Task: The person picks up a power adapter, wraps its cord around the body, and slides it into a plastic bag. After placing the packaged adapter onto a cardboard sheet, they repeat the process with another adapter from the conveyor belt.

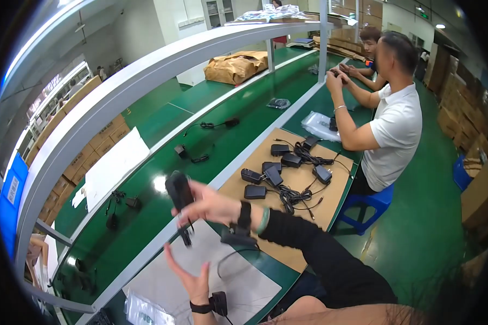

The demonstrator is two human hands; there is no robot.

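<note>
Green tabletop (228, 145), cardboard (264, 154) under adapters (255, 192), stacked cartons (104, 146)

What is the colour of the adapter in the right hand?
The adapter is black, as the head view shows.

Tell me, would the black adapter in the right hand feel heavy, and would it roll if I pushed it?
The black adapter is probably light enough for one hand, since the right hand holds it up alone. It'd likely slide rather than roll, as its body looks blocky, though blurred. It seems stiff too: it juts up without sagging.
</note>
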